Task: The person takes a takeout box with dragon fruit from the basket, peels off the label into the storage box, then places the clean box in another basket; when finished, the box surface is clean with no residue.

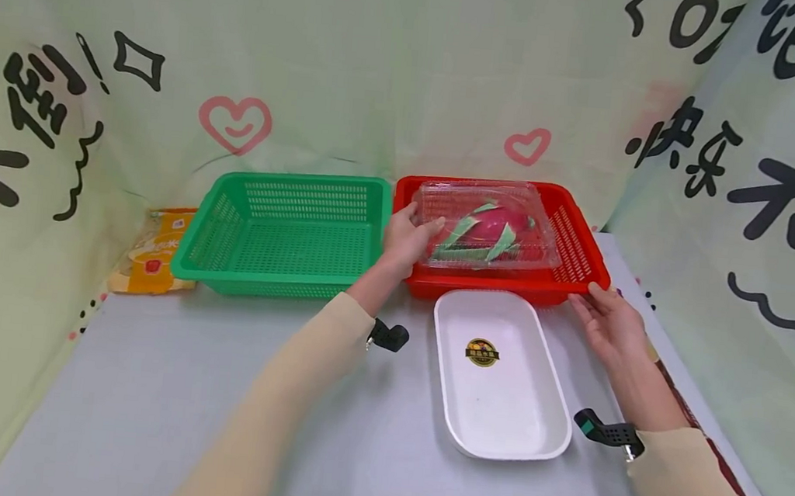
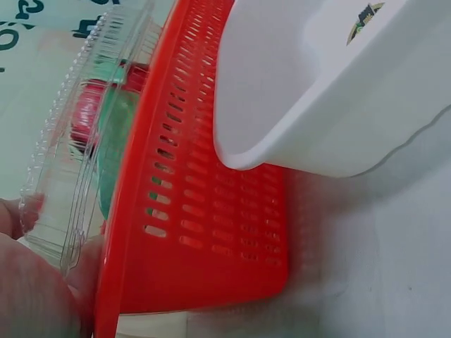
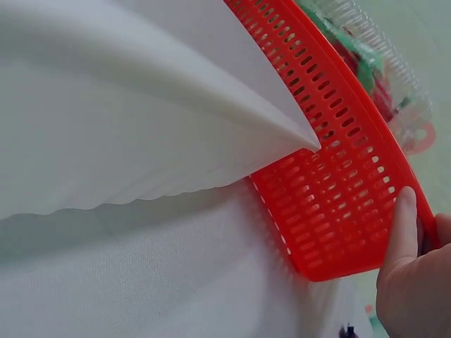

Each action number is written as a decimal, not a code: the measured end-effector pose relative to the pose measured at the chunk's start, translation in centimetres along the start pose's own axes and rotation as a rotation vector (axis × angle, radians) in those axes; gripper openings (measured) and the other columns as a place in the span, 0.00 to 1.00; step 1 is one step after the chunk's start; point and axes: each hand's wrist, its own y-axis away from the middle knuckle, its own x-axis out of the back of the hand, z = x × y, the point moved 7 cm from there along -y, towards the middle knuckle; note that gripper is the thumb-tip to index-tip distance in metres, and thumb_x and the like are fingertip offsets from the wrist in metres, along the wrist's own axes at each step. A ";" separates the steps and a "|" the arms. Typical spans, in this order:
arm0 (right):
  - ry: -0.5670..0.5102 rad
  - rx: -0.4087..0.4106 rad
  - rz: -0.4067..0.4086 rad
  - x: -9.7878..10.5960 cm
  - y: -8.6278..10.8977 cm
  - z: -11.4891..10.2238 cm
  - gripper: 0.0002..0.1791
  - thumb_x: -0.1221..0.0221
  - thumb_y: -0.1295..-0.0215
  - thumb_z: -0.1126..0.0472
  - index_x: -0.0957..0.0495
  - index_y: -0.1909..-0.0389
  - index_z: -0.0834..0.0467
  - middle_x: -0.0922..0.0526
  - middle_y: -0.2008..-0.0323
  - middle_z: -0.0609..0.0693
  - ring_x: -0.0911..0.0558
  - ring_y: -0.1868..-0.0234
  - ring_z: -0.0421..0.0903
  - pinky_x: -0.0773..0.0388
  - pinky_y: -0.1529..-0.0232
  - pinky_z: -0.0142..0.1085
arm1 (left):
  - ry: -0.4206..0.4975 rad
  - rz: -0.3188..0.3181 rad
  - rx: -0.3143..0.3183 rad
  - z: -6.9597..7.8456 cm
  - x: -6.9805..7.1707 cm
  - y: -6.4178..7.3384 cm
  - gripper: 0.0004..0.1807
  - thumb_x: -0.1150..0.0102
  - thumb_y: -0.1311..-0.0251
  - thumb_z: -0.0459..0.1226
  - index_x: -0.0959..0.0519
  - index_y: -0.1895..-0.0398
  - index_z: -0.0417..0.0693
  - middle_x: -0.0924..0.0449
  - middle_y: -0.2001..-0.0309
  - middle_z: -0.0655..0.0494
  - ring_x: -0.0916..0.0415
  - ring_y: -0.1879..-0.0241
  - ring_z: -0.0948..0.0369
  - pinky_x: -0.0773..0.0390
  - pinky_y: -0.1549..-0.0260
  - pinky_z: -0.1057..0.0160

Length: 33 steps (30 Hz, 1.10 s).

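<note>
In the head view my left hand (image 1: 408,237) pinches the left end of a clear plastic clamshell box (image 1: 436,204). Inside it lies a pink dragon fruit (image 1: 497,226) with green scales, seen through the lid. The box sits in the top of a red perforated basket (image 1: 573,246), its near side level with the rim. At the basket's near right corner, my right hand (image 1: 612,323) grips the rim; the right wrist view shows the thumb (image 3: 403,218) on the outer wall and other fingers partly hidden behind the rim. A white tray (image 1: 508,397) touches or nearly touches the basket's front.
A green perforated basket (image 1: 287,228) stands left of the red one. Behind its left side lies an orange and yellow packet (image 1: 155,252). A dark red strip, perhaps a zipper (image 1: 724,460), runs along the table's right edge. Cloth walls (image 1: 384,68) with writing enclose the table.
</note>
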 end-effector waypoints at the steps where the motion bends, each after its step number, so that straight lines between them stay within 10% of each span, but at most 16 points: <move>1: 0.000 0.001 -0.002 0.0 0.0 -0.1 0.36 0.35 0.37 0.62 0.35 0.31 0.37 0.37 0.28 0.36 0.33 0.27 0.39 0.21 0.41 0.35 | -0.021 0.004 -0.003 0.0 -0.2 0.0 0.41 0.35 0.37 0.47 0.42 0.23 0.54 0.23 0.39 0.53 0.23 0.46 0.58 0.15 0.50 0.58; 13: 0.004 0.008 -0.013 -0.2 0.0 0.0 0.31 0.37 0.35 0.62 0.33 0.34 0.39 0.38 0.27 0.38 0.35 0.26 0.40 0.22 0.40 0.35 | -0.263 0.048 -0.112 0.9 -2.2 -0.4 0.34 0.37 0.36 0.46 0.35 0.27 0.52 0.19 0.45 0.55 0.24 0.48 0.60 0.14 0.56 0.61; 25: 0.040 0.053 0.001 -0.1 0.1 0.0 0.37 0.35 0.37 0.61 0.37 0.30 0.37 0.40 0.25 0.38 0.35 0.26 0.40 0.24 0.38 0.35 | -0.157 -0.145 0.085 -1.8 -3.9 -1.2 0.26 0.42 0.31 0.40 0.34 0.32 0.48 0.24 0.43 0.49 0.27 0.49 0.56 0.17 0.48 0.57; 33: 0.024 0.046 -0.008 -0.1 0.1 0.0 0.37 0.36 0.36 0.62 0.38 0.30 0.38 0.42 0.25 0.39 0.35 0.26 0.41 0.24 0.37 0.35 | -0.164 -0.150 -0.004 -1.6 -3.8 -1.2 0.31 0.44 0.30 0.36 0.40 0.26 0.46 0.27 0.39 0.46 0.29 0.44 0.53 0.18 0.46 0.55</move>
